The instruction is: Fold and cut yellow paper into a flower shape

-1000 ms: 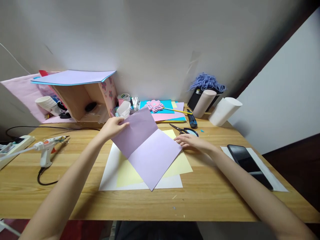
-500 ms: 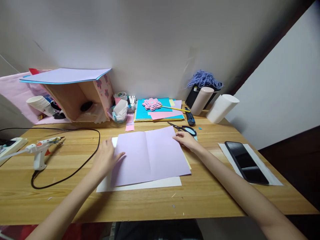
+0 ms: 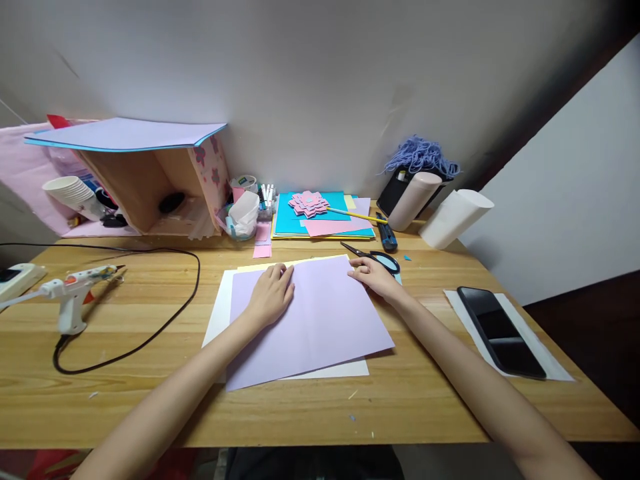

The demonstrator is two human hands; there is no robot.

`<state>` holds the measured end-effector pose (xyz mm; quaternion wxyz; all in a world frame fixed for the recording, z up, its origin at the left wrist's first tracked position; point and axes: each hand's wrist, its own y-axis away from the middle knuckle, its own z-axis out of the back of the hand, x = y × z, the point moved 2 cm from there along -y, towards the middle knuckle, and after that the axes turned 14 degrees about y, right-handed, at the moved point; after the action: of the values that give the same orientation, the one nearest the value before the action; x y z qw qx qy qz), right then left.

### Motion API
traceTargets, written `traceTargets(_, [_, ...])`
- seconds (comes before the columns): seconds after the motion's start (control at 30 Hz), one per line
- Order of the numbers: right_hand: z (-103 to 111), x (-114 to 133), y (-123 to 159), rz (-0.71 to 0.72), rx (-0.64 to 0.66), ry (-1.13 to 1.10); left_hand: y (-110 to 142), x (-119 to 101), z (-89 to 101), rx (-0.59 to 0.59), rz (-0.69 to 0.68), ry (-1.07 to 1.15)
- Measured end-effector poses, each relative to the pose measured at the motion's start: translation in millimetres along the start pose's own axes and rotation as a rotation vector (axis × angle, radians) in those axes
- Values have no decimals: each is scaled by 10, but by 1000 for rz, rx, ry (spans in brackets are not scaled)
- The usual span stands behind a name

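Note:
A lilac sheet of paper [image 3: 320,320] with a faint middle crease lies in front of me. White paper [image 3: 216,310] and a thin strip of yellow paper [image 3: 250,269] show from underneath it. My left hand [image 3: 271,293] rests on the sheet's upper left part, fingers laid flat and holding nothing. At the upper right edge my right hand [image 3: 370,277] grips the lilac sheet, fingers curled at its rim. Just behind that hand are black-handled scissors [image 3: 375,256].
On the left are a glue gun [image 3: 75,293] with a looping black cord and an open decorated box [image 3: 145,180]. Behind the sheet, a pink paper flower [image 3: 309,204] lies on coloured paper beside a utility knife [image 3: 387,233]. A phone [image 3: 500,330] lies at right.
My left hand has moved from the sheet's left edge onto its upper middle. The lilac sheet now lies flatter, with its crease fainter. My right hand stays at the right edge.

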<state>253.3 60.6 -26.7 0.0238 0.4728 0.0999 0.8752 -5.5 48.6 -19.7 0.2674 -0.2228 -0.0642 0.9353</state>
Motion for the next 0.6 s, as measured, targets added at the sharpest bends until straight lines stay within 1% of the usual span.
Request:
traceTargets(0.2, [-23, 3, 66, -9, 44, 15, -18, 0, -16, 12, -20, -25])
traceTargets(0.37, [-45, 12, 150, -11, 44, 46, -22, -1, -30, 35, -13, -52])
traceTargets(0.6, [-81, -40, 218, -66, 6, -70, -19, 11, -35, 32, -16, -43])
